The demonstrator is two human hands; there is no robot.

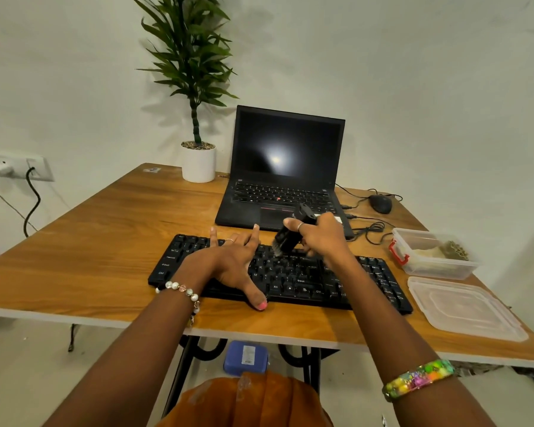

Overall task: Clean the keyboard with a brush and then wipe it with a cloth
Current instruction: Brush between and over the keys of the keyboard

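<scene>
Nearest me, the left hand [228,263] lies flat across the left-centre of the black keyboard [379,282], fingers spread and straight, thumb hanging over the front edge; its grip is wide and holds nothing, and it seems only to pin the board to the counter [90,241]. Just beyond it, the right hand [321,238] has its grip wrapped round a black brush [293,232], the handle tilted up and away, the pale bristles down on the upper rows of keys near the middle.

So the brushing step is in hand, I judge, and the wiping is not yet begun. No cloth shows plainly; something pale lies in the open plastic box [429,254] at the right of the counter, but I cannot tell whether that is it. The box's lid [463,306] lies nearer, beside the keyboard's right end.

The next move likely calls for short strokes along the rows toward the right-hand keys, with the flat hand shifting aside so the keys beneath it can be reached.

Farther back stand a laptop [284,167] with a dark screen, a mouse [380,204], and a potted plant [198,161] by the wall.
</scene>
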